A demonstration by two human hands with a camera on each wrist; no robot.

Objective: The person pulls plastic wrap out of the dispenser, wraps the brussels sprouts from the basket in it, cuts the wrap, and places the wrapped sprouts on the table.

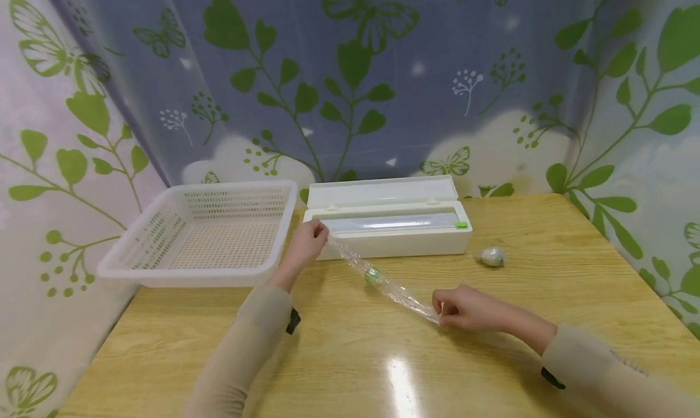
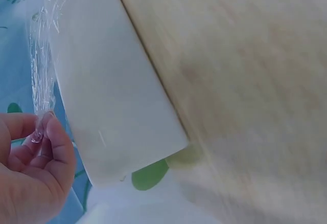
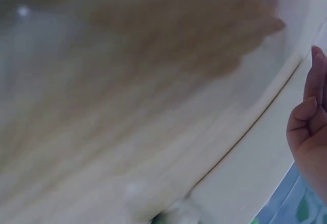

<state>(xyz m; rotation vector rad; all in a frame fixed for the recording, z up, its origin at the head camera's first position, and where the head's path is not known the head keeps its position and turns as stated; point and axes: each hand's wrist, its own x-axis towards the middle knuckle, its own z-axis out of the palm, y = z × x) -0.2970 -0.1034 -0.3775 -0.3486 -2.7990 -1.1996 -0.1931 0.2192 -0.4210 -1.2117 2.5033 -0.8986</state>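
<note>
A twisted strip of clear plastic wrap point(image 1: 401, 296) stretches between both hands, with a small green item point(image 1: 373, 276) bundled in its middle. My left hand point(image 1: 307, 243) pinches the upper end, just before the left front corner of a white wrap dispenser box point(image 1: 394, 245). In the left wrist view, thumb and fingers of the left hand point(image 2: 38, 165) close on the gathered wrap point(image 2: 43, 70). Lower and to the right, my right hand point(image 1: 470, 308) pinches the other end above the table. The dispenser's lid point(image 1: 383, 191) stands raised, and a roll of film point(image 1: 391, 222) shows inside.
On the left of the table stands a white plastic basket point(image 1: 186, 277). A small wrapped bundle point(image 1: 493, 257) lies right of the dispenser, on the wooden table point(image 1: 339, 357). Behind everything hangs a leaf-patterned curtain point(image 1: 383, 102).
</note>
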